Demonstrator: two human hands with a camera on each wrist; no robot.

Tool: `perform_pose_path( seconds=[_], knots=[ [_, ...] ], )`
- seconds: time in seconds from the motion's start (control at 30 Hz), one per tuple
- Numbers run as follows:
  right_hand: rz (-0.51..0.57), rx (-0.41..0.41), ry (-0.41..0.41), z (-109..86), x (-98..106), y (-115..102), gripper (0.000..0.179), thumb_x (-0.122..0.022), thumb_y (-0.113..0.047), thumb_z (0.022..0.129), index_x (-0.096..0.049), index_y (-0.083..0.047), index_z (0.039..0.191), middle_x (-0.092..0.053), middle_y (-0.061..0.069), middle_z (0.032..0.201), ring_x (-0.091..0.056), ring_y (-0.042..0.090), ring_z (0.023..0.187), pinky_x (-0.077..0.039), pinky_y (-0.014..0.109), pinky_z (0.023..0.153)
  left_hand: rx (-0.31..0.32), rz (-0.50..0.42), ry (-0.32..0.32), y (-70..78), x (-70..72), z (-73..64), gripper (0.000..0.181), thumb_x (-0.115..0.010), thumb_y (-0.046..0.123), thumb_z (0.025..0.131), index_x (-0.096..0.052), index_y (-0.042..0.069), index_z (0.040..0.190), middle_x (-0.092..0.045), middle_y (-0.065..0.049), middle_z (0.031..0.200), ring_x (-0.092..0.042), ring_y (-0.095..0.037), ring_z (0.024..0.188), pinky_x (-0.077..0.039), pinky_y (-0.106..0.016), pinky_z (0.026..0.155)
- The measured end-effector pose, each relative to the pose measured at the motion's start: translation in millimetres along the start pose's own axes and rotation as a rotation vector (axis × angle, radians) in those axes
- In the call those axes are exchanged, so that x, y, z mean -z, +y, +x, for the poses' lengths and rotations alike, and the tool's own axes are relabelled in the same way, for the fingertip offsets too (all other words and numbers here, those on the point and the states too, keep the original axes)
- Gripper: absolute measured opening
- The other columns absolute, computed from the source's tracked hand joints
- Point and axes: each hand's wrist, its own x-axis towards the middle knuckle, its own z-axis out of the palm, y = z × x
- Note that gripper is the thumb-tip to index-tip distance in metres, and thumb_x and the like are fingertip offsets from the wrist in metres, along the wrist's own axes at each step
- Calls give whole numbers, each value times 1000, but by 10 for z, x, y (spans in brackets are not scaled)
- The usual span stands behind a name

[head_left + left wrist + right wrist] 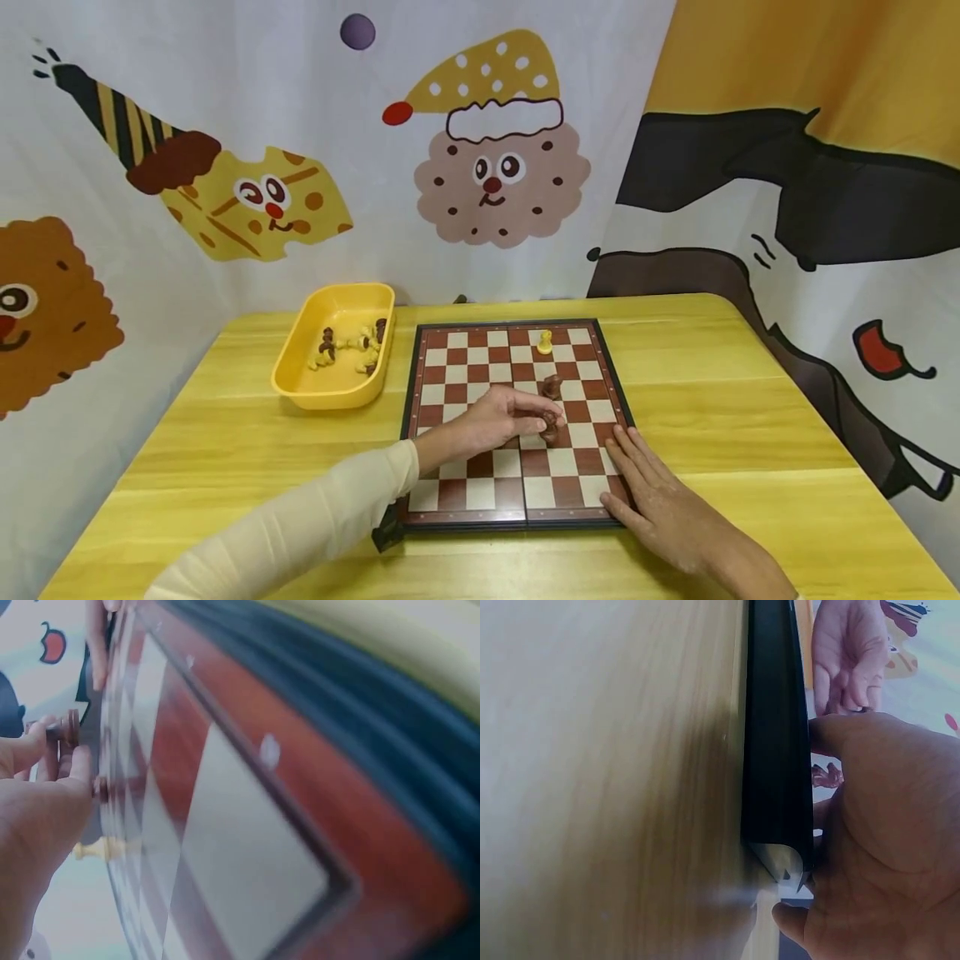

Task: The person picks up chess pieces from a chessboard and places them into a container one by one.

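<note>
My left hand (495, 423) reaches over the chessboard (480, 493) and pinches a brown chess piece (550, 432) between thumb and fingers. In the left wrist view the base of this held piece (71, 727) faces the board with a gap. Just beyond the fingertips, a second brown chess piece (551, 386) stands on the board. Farther back is a yellow chess piece (545, 342). My right hand (660, 504) rests along the board's right edge near the front corner, its fingers extended over the border.
Left of the board, a yellow plastic tub (322, 397) holds several brown and yellow chess pieces. Everything sits on a yellow wood-grain table (712, 392). Behind the table hangs a curtain (300, 92) with cartoon prints.
</note>
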Motion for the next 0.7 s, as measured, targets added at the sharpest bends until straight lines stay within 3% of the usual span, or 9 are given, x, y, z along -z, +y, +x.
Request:
perform_pose_path(
  seconds=[0.13, 0.27, 0.5, 0.7],
  knots=[
    [0, 2, 10, 13, 40, 31, 68, -35, -52, 93, -17, -11, 146, -3, 6, 151, -1, 26, 135, -25, 50, 101, 52, -7, 82, -2, 143, 18, 27, -60, 3, 85, -65, 7, 111, -65, 0, 105, -60, -15, 96, -47, -29, 84],
    [13, 1, 7, -9, 45, 45, 68, -37, -50, 94, -18, -10, 145, -2, 6, 151, -1, 26, 135, -25, 52, 100, 66, -32, 128, 7, 274, -32, 28, -60, 3, 86, -64, 8, 113, -64, -3, 108, -60, -18, 97, -47, -36, 85],
    [38, 5, -15, -10, -25, -20, 68, -35, -51, 94, -16, -10, 145, -1, 7, 151, 1, 25, 135, -24, 50, 102, 71, 59, 210, -48, 493, -327, 27, -62, 8, 86, -64, 8, 113, -63, -4, 109, -58, -17, 100, -48, -33, 83],
    [22, -2, -17, -11, -15, -39, 68, -35, -50, 94, -18, -7, 145, -1, 8, 151, 1, 26, 135, -24, 49, 102, 37, -51, 264, 43, 657, -551, 29, -59, 0, 86, -60, -1, 115, -60, -18, 112, -59, -31, 98, -44, -40, 88]
  ],
)
